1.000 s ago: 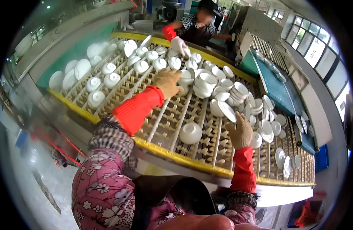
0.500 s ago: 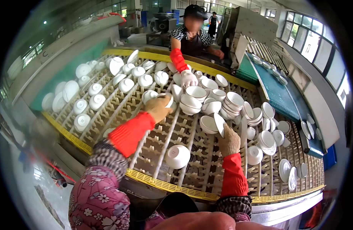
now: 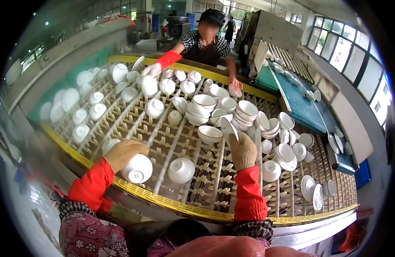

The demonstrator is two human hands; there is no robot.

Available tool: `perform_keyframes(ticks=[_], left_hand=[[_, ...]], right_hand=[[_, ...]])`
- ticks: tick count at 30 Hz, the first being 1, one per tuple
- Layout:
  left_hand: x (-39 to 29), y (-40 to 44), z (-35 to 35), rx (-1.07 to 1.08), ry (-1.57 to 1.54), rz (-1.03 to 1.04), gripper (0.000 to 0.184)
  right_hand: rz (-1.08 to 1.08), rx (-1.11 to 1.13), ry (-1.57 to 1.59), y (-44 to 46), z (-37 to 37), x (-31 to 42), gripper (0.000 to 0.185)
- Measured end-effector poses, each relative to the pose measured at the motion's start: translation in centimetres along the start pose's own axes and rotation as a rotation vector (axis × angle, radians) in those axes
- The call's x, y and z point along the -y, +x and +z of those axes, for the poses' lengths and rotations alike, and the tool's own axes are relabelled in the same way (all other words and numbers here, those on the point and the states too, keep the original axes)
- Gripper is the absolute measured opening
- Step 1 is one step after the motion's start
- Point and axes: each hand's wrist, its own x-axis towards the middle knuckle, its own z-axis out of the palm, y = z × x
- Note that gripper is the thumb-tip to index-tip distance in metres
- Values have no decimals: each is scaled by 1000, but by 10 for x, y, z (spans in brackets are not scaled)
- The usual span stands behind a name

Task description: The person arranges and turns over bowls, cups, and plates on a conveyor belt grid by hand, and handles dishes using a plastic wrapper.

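Observation:
A brown work glove covers my left hand (image 3: 124, 155), which is closed over an upturned white bowl (image 3: 138, 169) near the belt's front edge. Partly hidden behind that hand is another white bowl (image 3: 110, 146). My right hand (image 3: 243, 152), also gloved, grips a tilted white dish (image 3: 228, 130), likely a bowl, by its edge. Just left of it a dark-rimmed bowl (image 3: 210, 134) stands with its mouth up. Between my hands an upturned bowl (image 3: 181, 170) rests on the pegged belt (image 3: 206, 188).
Stacked bowls (image 3: 246, 112) crowd the middle. Upturned bowls and leaning plates (image 3: 70, 100) fill the left; more dishes (image 3: 285, 152) stand on the right. Across the belt a co-worker (image 3: 206, 43) reaches in with both hands. A blue-green side conveyor (image 3: 306, 113) carries dishes.
My left hand has moved from the middle to the front left, onto a bowl there. My right hand has shifted slightly left with its dish. The co-worker's gloved hand has moved left.

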Motion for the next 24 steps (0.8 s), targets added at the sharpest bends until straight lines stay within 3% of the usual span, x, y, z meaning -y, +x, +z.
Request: perform_keyframes(ticks=[1, 4, 6, 14, 15, 24], left_hand=[[-24, 2, -2, 6, -508, -411, 30], [-36, 3, 10, 57, -222, -271, 38], [-50, 3, 5, 57, -277, -335, 41], [-42, 6, 7, 100, -334, -389, 40], [-38, 7, 7, 115, -337, -332, 44], [-41, 14, 10, 146, -197, -447, 59]], right_hand=[[-9, 49, -56, 1, 0, 4, 37], [-86, 137, -199, 3, 5, -1, 41], [-68, 138, -97, -3, 2, 3, 38], [-68, 164, -169, -4, 9, 2, 38], [-78, 158, -185, -2, 12, -4, 38], [-86, 178, -134, -1, 13, -7, 39]])
